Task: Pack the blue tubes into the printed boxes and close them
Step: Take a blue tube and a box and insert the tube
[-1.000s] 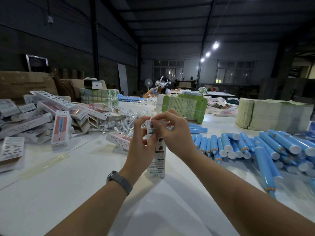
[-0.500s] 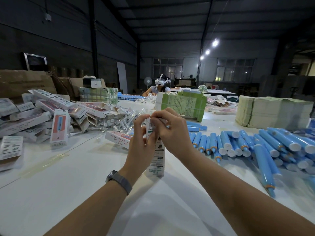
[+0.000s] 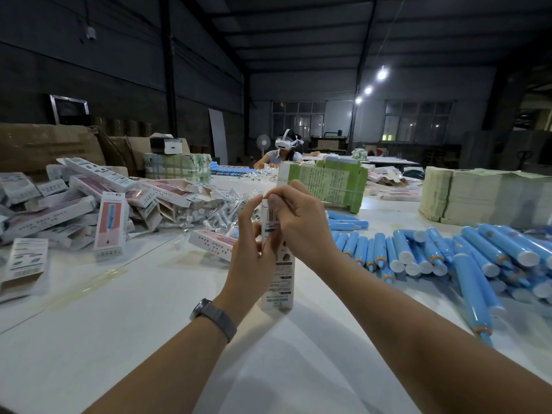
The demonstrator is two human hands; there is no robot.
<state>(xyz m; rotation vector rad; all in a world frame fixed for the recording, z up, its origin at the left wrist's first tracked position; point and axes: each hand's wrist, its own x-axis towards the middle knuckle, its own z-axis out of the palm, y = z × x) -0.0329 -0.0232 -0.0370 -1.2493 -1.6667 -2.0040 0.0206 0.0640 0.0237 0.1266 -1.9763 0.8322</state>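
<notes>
A printed white box [image 3: 279,282] stands upright on the white table [image 3: 149,339] in front of me. My left hand [image 3: 249,252] grips its upper left side. My right hand [image 3: 301,225] curls over its top end, fingers pinching the top flap. Whatever is inside the box is hidden. Several blue tubes [image 3: 433,252] with white caps lie in a loose pile to the right. Printed boxes [image 3: 89,204] are heaped at the left, one [image 3: 110,225] standing upright with a blue tube pictured on it.
Clear plastic wrappers [image 3: 215,210] lie behind the box. Further back a green bundle of flat cartons [image 3: 331,182] stands, with a stack of leaflets [image 3: 478,195] at the right. A person wearing a headset [image 3: 283,150] sits at the far end.
The view has risen a little; both hands stay on the upright box, with the right fingers working at its top flap.
</notes>
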